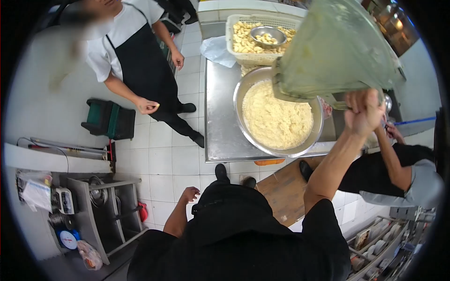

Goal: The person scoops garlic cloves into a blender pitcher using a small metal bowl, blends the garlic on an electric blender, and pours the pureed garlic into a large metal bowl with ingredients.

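My right hand (363,112) grips the handle of a large translucent greenish jug (340,51), which is tipped over the right side of a wide metal bowl (238,110). A pale yellow, lumpy, finely chopped mass (276,117) fills much of that bowl. Part of the bowl's rim is hidden behind the jug. Down at my left side hangs my left hand (190,194), apart from the table, with loosely bent fingers and nothing visible in it.
A white basket (253,58) of peeled garlic-like cloves, with a small metal bowl (262,33) on top, stands behind on the steel table (220,117). One person (140,61) stands at left, another (389,168) at right. A steel rack (103,215) is lower left.
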